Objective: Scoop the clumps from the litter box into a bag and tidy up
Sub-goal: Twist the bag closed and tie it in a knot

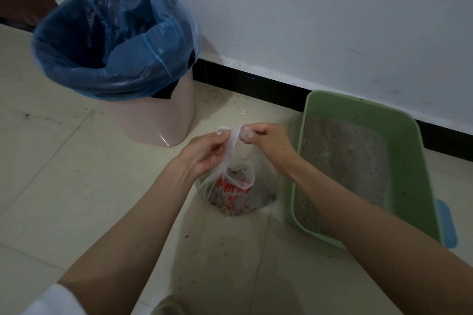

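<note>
1. Clearly, the most room is taken by the bin (153, 115), a pink tub lined with a blue liner (112, 41) folded over its rim; it is stood against the wall (307, 7), near the work, presumably so that the tied bag can be dropped in.
2. Next in size, the litter box (399, 151), a green tray, is set along the wall on the right, just beside the bag; grey litter (340, 161) is spread across its bottom, with bare green patches showing. Whether clumps remain cannot be told.
3. Behind its near right corner a blue object (446, 225) is partly seen; what it is cannot be told.
4. On the floor (64, 186), between bin and box, the bag (235, 194) is rested: thin clear plastic with red print, its bottom weighted with dark scooped matter. Scooping is judged finished, and tying is in hand.
5. One handle is pinched by the left hand (204, 153) between curled fingers and thumb, so that the plastic is drawn taut upward.
6. The other handle is gripped by the right hand (266, 140), fingers curled round it; the handles are held close together above the mouth, seemingly for a knot.
7. Scattered grains (225, 248) are left on the tiles near the bag, so sweeping is judged still to be done.
</note>
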The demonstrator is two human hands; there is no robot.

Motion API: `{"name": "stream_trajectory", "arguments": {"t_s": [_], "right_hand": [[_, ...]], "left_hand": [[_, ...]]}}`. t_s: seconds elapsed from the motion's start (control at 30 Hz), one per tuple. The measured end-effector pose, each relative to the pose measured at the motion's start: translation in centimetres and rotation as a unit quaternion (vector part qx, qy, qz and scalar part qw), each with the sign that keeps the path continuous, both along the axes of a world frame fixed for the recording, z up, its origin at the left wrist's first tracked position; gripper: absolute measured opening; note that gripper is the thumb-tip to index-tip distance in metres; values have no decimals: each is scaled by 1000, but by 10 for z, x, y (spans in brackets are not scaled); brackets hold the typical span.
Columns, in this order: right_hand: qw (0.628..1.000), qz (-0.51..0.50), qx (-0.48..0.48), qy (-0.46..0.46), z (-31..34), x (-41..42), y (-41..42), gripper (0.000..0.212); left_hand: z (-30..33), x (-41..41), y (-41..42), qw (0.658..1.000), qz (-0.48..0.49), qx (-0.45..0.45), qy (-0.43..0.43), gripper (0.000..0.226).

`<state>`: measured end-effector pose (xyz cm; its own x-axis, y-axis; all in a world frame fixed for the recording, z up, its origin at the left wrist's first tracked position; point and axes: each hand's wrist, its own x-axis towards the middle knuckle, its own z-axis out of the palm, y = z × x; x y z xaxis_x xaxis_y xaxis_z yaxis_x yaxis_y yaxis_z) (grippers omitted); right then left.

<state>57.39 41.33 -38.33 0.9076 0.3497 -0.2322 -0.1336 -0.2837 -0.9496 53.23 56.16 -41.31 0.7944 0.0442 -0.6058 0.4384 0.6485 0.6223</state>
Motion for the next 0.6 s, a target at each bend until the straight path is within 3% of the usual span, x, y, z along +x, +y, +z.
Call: {"name": "stream_trajectory", "arguments": {"t_s": [0.07,0.1,0.2,0.23,0.3,0.37,0.4,0.47,0.6], "right_hand": [[999,-24,27,30,3,1,-2,18],[992,-56,84,80,4,2,-2,18],[913,-124,294,256,4,1,-1,22],[887,-132,337,287,3,-3,1,25],[839,-157,411,322,-1,-13,8,29],[794,-208,453,348,-4,-19,10,29],[779,-234,458,360,-6,-19,8,30],[786,-264,418,372,-10,-15,-3,33],[867,-257,220,367,-31,-22,-17,31]], "left_hand": [[2,0,1,996,33,71,-34,13],[4,0,2,992,49,102,-47,14],[4,0,3,983,82,150,-61,20],[5,-2,0,985,94,127,-65,21],[4,-7,-6,988,141,-11,-70,23],[2,-14,-8,966,199,-153,-56,27],[-2,-17,-3,955,230,-181,-40,30],[-16,-27,13,943,283,-177,2,35],[-54,-66,43,947,298,-98,67,24]]}}
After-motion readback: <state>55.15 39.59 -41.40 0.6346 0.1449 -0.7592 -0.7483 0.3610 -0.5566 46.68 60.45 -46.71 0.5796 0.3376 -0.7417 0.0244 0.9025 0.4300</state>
